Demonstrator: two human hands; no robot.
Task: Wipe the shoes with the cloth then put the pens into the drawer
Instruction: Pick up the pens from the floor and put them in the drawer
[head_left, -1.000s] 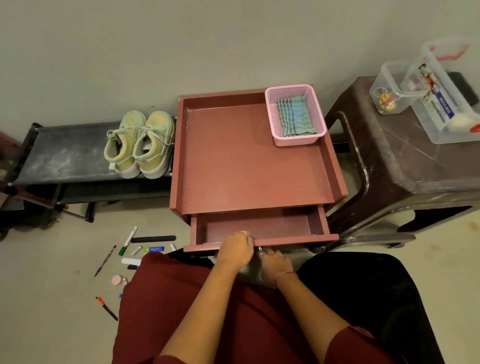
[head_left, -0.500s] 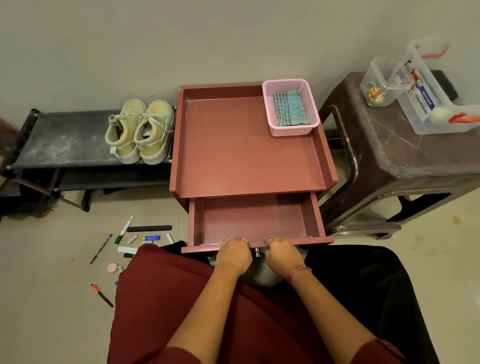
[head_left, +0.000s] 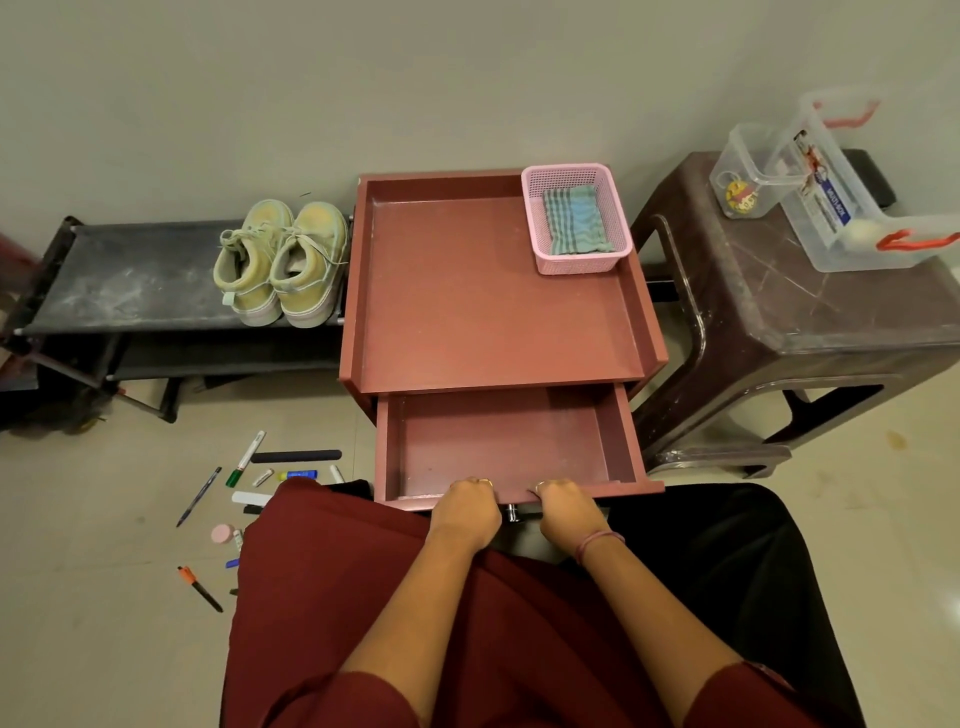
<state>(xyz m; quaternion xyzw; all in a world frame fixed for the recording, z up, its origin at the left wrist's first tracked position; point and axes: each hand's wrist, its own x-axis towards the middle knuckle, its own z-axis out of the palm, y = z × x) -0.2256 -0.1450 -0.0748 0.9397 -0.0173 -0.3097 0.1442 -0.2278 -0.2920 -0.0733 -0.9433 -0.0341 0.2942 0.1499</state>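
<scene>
- Head view, risks: the left hand (head_left: 466, 512) and right hand (head_left: 563, 512) both curl over the front edge of the drawer (head_left: 511, 447), gripping it. The drawer stands far out; pulled further, I judge it could slip off its runners or tip the small cabinet's tabletop (head_left: 493, 291).
- The pens (head_left: 244, 460) lie scattered on the floor at the left, partly under the person's maroon skirt, so some could be missed.
- Head view, containers: the drawer holds nothing visible. The pink basket (head_left: 576, 265) on the tabletop holds the folded cloth (head_left: 576, 221).
- The shoes (head_left: 283, 262) sit side by side on the black rack (head_left: 130, 280), well apart from the cloth.
</scene>
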